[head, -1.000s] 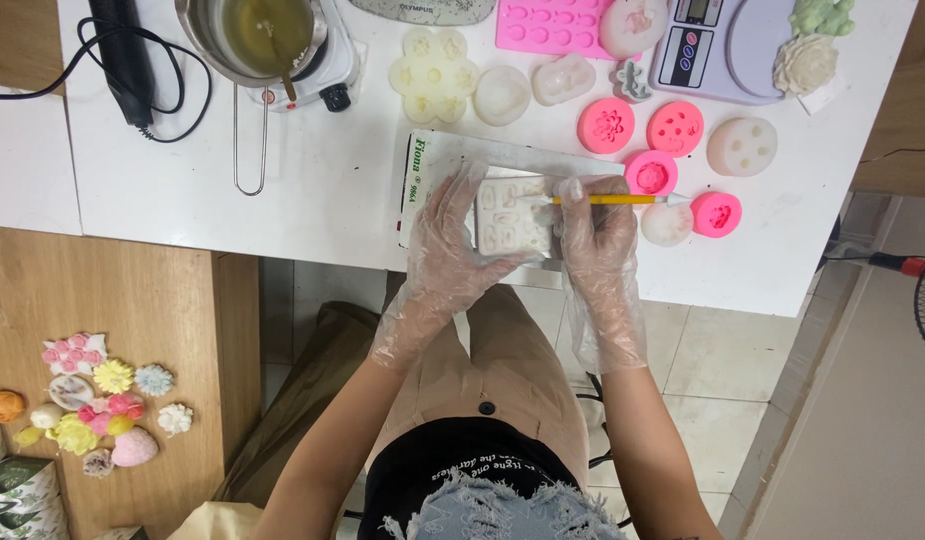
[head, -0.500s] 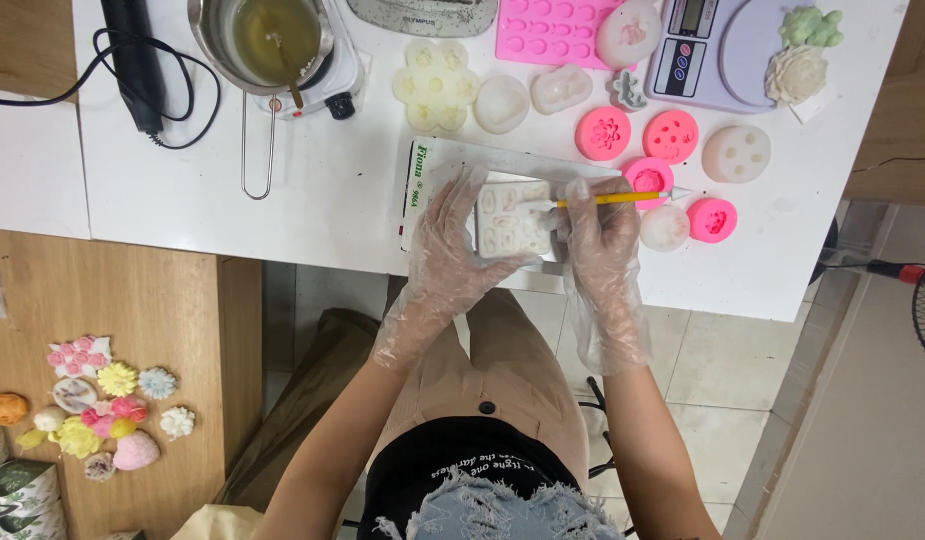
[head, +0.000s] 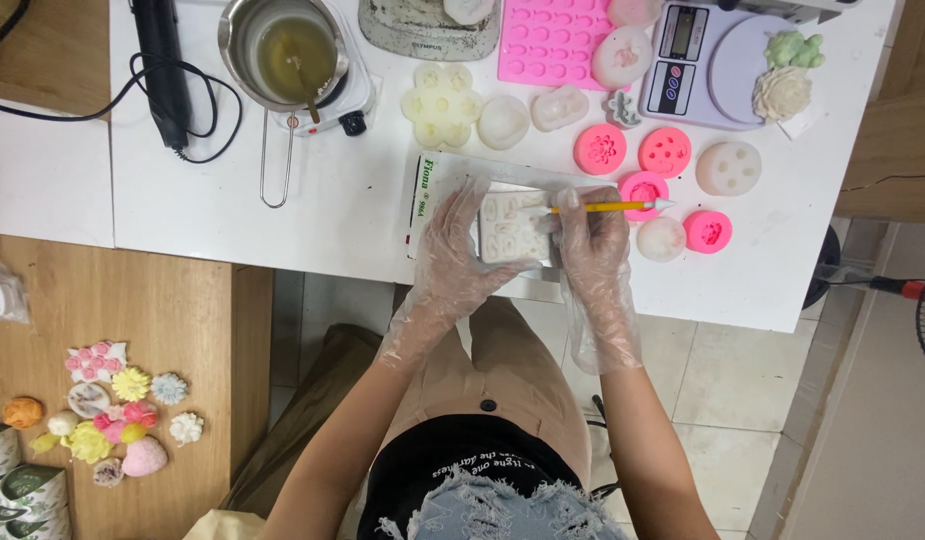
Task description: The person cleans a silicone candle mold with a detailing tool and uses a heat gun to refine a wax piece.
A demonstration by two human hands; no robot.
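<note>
Both my hands wear thin clear plastic gloves. My left hand (head: 450, 262) grips the left side and near edge of a white rectangular mould (head: 514, 229) with several small cavities. It rests on a flat clear-wrapped packet (head: 432, 185) at the white table's near edge. My right hand (head: 592, 255) holds a yellow pencil-like tool (head: 610, 207) lying crosswise, its pale tip pointing right and its other end over the mould's top right corner.
Pink round moulds (head: 665, 151) and white round ones (head: 728, 167) lie right of my hands. Further back stand a pink mould sheet (head: 552, 40), a kitchen scale (head: 712, 60) and a pot of yellow liquid (head: 287, 50) on a small hotplate. Coloured flower pieces (head: 112, 410) sit on the wooden surface at the left.
The view has shifted so the table sits further right and lower in frame. My hands stay on the mould; the yellow tool has edged slightly across it.
</note>
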